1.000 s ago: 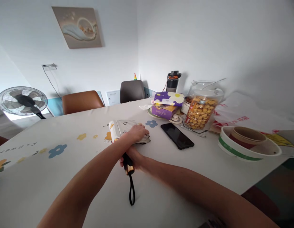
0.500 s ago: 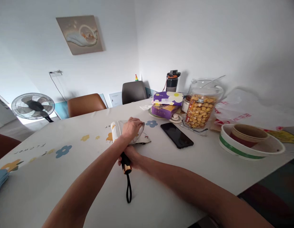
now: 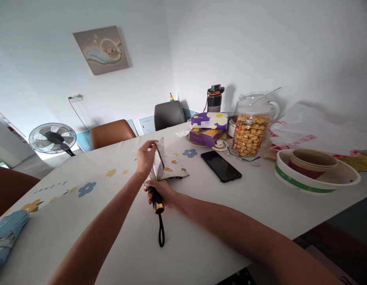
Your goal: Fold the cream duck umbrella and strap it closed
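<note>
A folded umbrella (image 3: 168, 168) with a white patterned canopy lies on the white flowered table (image 3: 82, 221). My right hand (image 3: 161, 192) is wrapped round its black handle (image 3: 157, 202), whose gold band and black wrist strap (image 3: 161, 235) trail toward me. My left hand (image 3: 146, 156) pinches a fold of the canopy fabric and holds it lifted above the table, just over the right hand.
A black phone (image 3: 221, 166) lies right of the umbrella. Beyond it stand a cracker jar (image 3: 251, 128), purple boxes (image 3: 208, 127) and a dark bottle (image 3: 214, 99). A paper bowl (image 3: 316, 170) sits at the right. Blue cloth (image 3: 6, 237) lies at the left edge; chairs and a fan (image 3: 52, 138) stand behind.
My left hand has lifted from lying flat on the canopy and now pulls a fold of fabric upward. The right hand keeps its grip on the handle. The view shifted slightly.
</note>
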The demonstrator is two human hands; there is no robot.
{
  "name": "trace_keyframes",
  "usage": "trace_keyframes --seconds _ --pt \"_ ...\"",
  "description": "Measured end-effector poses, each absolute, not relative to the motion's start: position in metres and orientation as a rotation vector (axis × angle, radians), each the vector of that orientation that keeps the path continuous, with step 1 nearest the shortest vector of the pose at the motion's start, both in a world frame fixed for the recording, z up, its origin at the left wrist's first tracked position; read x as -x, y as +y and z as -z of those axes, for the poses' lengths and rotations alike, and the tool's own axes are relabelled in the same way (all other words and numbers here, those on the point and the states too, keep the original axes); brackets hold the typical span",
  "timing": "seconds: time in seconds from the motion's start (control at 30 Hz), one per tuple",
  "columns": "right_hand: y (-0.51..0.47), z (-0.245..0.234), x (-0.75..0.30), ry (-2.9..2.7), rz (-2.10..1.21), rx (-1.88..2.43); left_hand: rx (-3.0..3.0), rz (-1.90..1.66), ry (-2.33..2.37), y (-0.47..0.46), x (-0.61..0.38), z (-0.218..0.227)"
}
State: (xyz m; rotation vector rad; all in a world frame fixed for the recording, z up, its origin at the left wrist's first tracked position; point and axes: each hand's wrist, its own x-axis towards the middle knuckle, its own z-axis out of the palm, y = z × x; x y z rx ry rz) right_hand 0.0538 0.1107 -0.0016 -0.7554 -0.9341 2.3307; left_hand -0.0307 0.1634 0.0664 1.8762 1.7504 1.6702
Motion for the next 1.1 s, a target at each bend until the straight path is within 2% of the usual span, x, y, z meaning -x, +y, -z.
trace_keyframes --seconds 0.13,0.23,0.6,0.87,1.0,1.1 --pt "0.11 0.003 -0.054 -0.936 -2.342 0.745 -1.738 -1.877 1.437 0.132 0.06 -0.085" --pt "0.111 0.005 -0.053 -0.982 -2.369 0.722 -1.695 -1.844 1.44 0.107 0.087 -0.087" --pt "0.112 -0.004 -0.057 -1.043 -2.335 0.764 -1.127 -1.827 1.382 0.065 0.152 -0.029" --pt "0.116 -0.001 -0.056 -1.053 -2.374 0.75 -1.051 -1.601 1.292 0.063 0.18 -0.026" --pt "0.11 0.001 -0.057 -1.138 -2.307 0.746 -1.111 -1.4 1.378 0.059 0.189 -0.024" --pt "0.104 0.003 -0.058 -1.259 -2.226 0.801 -1.273 -1.119 1.531 0.056 0.198 -0.027"
